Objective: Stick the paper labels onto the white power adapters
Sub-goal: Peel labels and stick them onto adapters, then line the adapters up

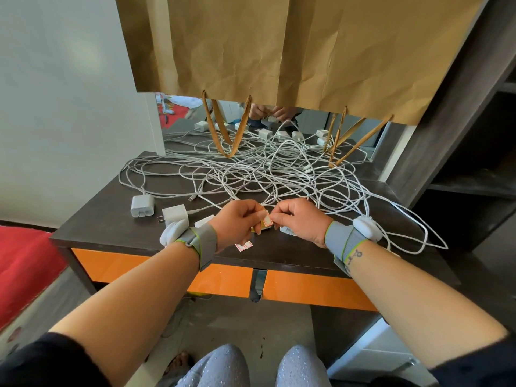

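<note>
My left hand (239, 219) and my right hand (300, 222) meet over the front of the dark desk (111, 219). Between their fingertips they pinch a small label sheet (265, 221), white labels with red borders on yellowish backing. More labels (243, 245) lie on the desk under my left wrist. Two white power adapters (143, 205) (174, 215) sit at the left. Another adapter (203, 222) is partly hidden by my left hand, and one (287, 229) shows under my right hand.
A tangle of white cables (265, 174) covers the middle and right of the desk. A mirror (181, 127) stands behind it, with brown paper bags (279, 51) hanging over it. Orange drawer fronts (307, 289) run below the desk edge. Dark shelves (474, 177) stand at right.
</note>
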Demonstrator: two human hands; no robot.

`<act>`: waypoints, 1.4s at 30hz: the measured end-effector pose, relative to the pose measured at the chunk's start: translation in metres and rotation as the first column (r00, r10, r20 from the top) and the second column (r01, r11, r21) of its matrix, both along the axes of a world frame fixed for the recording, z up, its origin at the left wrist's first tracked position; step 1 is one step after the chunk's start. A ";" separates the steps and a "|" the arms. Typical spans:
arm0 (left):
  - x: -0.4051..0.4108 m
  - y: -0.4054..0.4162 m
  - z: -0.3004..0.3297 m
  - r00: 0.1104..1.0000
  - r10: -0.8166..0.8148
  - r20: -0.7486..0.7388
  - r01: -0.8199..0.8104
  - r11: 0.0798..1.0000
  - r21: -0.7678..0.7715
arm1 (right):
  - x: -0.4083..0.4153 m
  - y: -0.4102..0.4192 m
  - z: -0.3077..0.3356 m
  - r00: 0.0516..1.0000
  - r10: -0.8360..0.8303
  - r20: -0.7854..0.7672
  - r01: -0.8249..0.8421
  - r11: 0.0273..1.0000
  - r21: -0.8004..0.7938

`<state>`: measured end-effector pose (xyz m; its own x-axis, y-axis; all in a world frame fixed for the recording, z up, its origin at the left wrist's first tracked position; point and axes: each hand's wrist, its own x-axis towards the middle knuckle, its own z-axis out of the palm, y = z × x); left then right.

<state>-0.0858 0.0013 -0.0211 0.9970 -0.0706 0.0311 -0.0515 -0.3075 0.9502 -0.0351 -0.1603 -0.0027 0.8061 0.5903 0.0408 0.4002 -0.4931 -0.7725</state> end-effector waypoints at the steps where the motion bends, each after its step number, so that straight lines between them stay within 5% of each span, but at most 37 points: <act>1: 0.000 0.000 0.000 1.000 0.004 0.003 -0.004 1.000 0.014 | 0.000 0.000 -0.001 1.000 -0.003 0.007 0.003 1.000 -0.011; 16: 0.002 0.000 0.000 0.999 -0.006 0.035 0.005 1.000 0.016 | -0.004 -0.001 0.002 0.997 -0.005 -0.074 0.009 0.998 0.055; 26: 0.002 -0.002 0.001 1.000 -0.017 -0.012 0.016 0.990 -0.138 | -0.002 0.000 -0.002 0.997 0.012 -0.076 -0.003 0.993 0.118; 42: 0.002 0.000 -0.002 0.998 -0.049 0.042 0.052 0.995 -0.086 | -0.004 0.002 -0.002 0.980 0.047 -0.191 0.003 0.967 0.256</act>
